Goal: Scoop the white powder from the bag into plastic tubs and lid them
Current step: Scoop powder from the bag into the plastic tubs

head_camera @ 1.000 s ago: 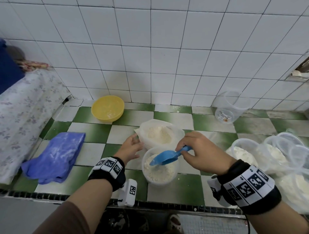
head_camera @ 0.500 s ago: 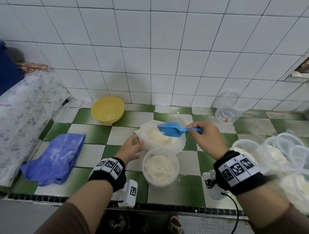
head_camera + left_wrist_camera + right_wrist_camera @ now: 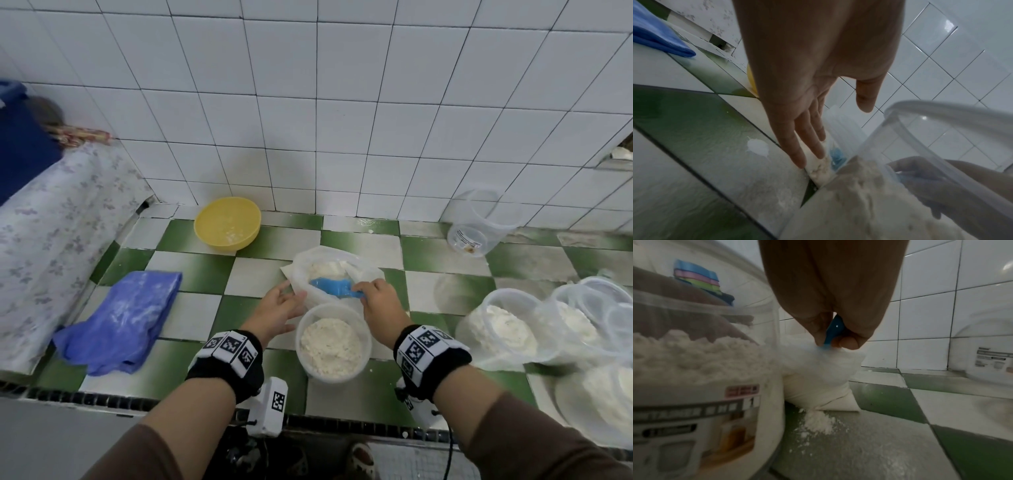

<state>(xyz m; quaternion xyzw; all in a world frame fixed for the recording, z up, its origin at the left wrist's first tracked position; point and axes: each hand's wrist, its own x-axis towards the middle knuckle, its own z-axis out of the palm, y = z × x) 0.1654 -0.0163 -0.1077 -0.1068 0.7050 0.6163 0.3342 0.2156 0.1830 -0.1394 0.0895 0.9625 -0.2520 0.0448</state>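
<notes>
A clear plastic bag (image 3: 337,270) of white powder lies open on the green-and-white tiled counter (image 3: 191,263). Just in front of it stands a round plastic tub (image 3: 333,346), partly filled with powder and without a lid. My right hand (image 3: 378,301) pinches the handle of a blue scoop (image 3: 330,286), whose blade is down inside the bag (image 3: 818,378). The scoop handle (image 3: 833,331) shows between thumb and fingers in the right wrist view. My left hand (image 3: 282,306) lies with straight fingers (image 3: 807,141) against the bag's left side (image 3: 838,126), next to the tub (image 3: 941,146).
A yellow bowl (image 3: 226,222) sits near the back wall, a floured blue cloth (image 3: 120,315) at the left. An empty clear jar (image 3: 479,222) stands at the back right. Several tubs with powder (image 3: 507,329) crowd the right edge. Spilled powder (image 3: 818,423) lies by the bag.
My right hand carried the scoop from over the tub up to the bag, then lowered its blade into the powder. The left hand stayed at the bag's side.
</notes>
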